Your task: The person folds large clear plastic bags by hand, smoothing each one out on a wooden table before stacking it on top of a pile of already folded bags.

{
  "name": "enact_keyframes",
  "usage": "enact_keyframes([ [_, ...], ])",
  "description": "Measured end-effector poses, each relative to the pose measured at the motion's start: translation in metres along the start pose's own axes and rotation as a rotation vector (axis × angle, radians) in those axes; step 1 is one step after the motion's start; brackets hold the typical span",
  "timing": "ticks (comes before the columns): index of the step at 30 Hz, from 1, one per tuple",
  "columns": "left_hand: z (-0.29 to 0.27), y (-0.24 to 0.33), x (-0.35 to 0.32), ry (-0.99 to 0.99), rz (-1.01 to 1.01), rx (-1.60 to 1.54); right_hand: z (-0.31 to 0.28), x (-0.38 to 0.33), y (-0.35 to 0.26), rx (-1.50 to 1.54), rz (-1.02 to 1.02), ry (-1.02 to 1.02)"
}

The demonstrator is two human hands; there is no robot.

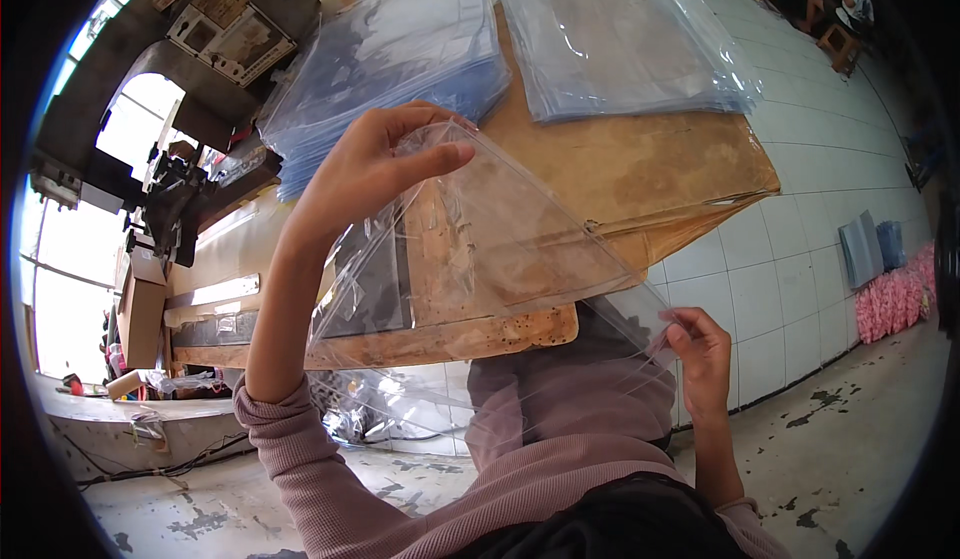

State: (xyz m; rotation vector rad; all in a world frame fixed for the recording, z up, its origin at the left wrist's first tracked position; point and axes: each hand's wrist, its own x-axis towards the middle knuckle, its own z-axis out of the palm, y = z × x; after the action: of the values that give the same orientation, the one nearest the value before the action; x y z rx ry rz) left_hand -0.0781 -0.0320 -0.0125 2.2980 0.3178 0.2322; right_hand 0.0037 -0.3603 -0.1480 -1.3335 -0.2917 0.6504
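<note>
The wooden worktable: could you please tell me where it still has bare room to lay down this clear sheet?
The wooden worktable is bare in its middle, bordered by the two piles and the right edge. The far end is crowded: a blue-tinted pile and a clear pile. The left hand and right hand hold the clear sheet.

1. Bright daylight is admitted through the window [60, 289] at nine o'clock, where the picture is blown out to white.
2. Glare is seen on the clear plastic sheets [620, 39] at twelve o'clock.
3. Straight tile lines are bent toward the rim, and the corners are blacked out.
4. Focus is held sharp at centre.
</note>
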Motion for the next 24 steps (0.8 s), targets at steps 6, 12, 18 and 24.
enact_keyframes([
  [6,-0.011,-0.006,0.009,-0.1,-0.131,0.052,-0.005,-0.006,0.005,-0.206,-0.111,0.01],
  [12,0.002,0.009,0.013,0.055,0.288,0.737,-0.001,-0.007,0.004,-0.326,-0.203,0.062],
  [18,0.116,0.053,-0.002,-0.294,0.67,0.658,0.005,-0.005,-0.008,-0.371,-0.271,0.037],
  [24,0.143,0.033,0.03,-0.018,0.893,0.587,-0.002,-0.009,0.008,-0.133,-0.307,0.175],
])
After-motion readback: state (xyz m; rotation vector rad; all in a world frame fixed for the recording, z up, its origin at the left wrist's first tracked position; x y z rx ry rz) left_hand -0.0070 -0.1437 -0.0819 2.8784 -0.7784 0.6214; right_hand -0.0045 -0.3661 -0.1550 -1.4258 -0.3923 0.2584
